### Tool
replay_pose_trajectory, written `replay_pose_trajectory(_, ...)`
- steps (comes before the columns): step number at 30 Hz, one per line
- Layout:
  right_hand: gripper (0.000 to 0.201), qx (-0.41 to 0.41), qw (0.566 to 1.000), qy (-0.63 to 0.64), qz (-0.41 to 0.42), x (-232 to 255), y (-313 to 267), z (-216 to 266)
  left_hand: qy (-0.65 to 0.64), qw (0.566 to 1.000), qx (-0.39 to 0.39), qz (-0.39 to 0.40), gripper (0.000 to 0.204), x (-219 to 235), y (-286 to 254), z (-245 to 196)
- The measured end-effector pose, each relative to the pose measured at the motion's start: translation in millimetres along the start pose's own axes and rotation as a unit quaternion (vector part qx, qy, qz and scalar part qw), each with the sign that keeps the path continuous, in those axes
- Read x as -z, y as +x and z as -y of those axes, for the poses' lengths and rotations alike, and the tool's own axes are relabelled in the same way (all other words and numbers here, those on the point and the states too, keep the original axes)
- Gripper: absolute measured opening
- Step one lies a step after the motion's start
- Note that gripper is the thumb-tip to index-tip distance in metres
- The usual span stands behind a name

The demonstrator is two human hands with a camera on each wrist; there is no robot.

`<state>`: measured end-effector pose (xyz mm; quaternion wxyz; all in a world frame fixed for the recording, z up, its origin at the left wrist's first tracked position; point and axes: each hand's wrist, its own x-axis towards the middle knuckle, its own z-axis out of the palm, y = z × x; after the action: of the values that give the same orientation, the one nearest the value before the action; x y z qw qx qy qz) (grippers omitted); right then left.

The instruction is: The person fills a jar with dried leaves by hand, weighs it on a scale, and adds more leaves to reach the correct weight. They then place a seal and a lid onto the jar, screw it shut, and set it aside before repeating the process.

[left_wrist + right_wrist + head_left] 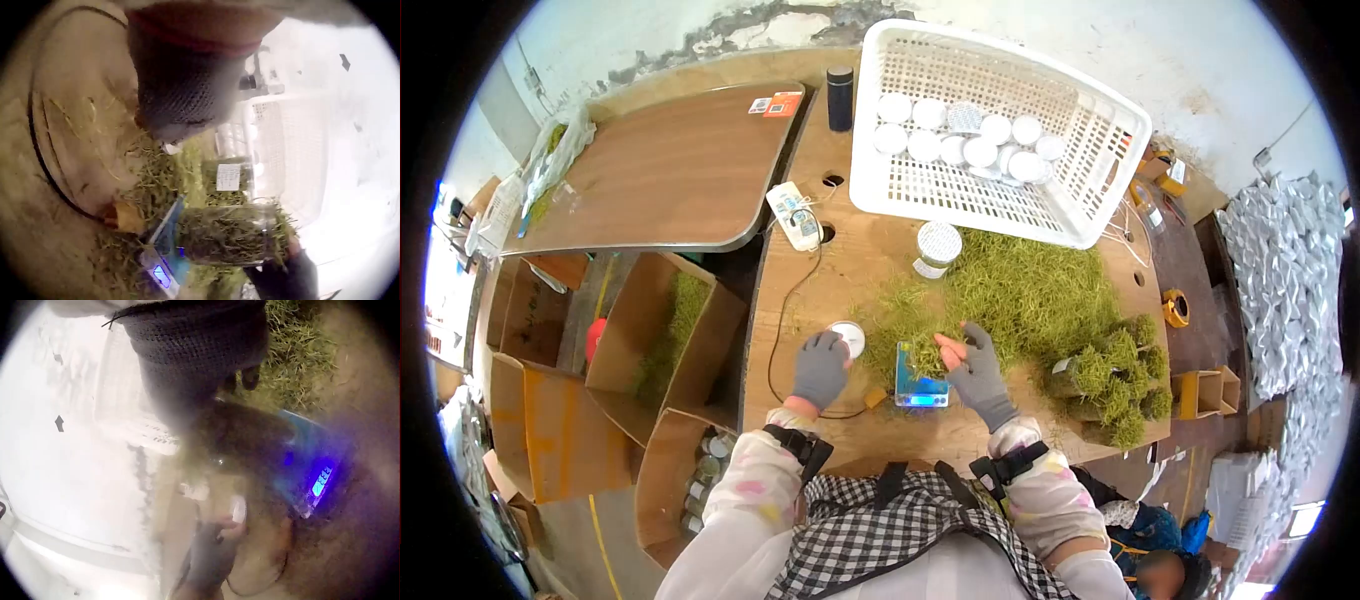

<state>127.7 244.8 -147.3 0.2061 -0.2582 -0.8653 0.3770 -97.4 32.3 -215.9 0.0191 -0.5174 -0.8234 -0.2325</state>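
My gloved left hand [820, 370] pinches the edge of a round white lid [848, 338] left of the scale, fingers bent; the right wrist view also shows the lid [239, 509] at its fingertips. A clear jar [225, 236] packed with green moss stands on a small blue scale [921, 392] with a lit display. Moss sticks out of the jar's mouth. My gloved right hand [980, 378] is at that mouth, its bare fingertips [948, 350] touching the moss and its fingers spread. In the right wrist view the jar is blurred and partly behind the hand.
A labelled, lidded jar [938, 248] stands behind the scale, beside a large moss heap [1035, 290]. Several moss-filled jars [1115, 380] cluster at right. A white basket [1000, 220] holds lidded jars at the back. A cable [778, 335] crosses the table; cardboard boxes [565, 430] stand left.
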Motion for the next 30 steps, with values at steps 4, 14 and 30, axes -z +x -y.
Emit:
replay_pose_trajectory(4,0.037,-0.007,0.998,0.060,0.007,8,0,10,-0.180,0.977,0.114,-0.001,0.023,27,-2,-13)
replay_pose_trajectory(14,0.090,0.201,0.977,-0.059,0.028,69,12,130,-0.567,0.807,0.127,0.107,0.016,154,33,-96)
replay_pose_trajectory(30,0.081,-0.248,0.938,0.232,0.068,38,44,21,-0.336,0.926,0.156,0.065,0.052,63,3,-125)
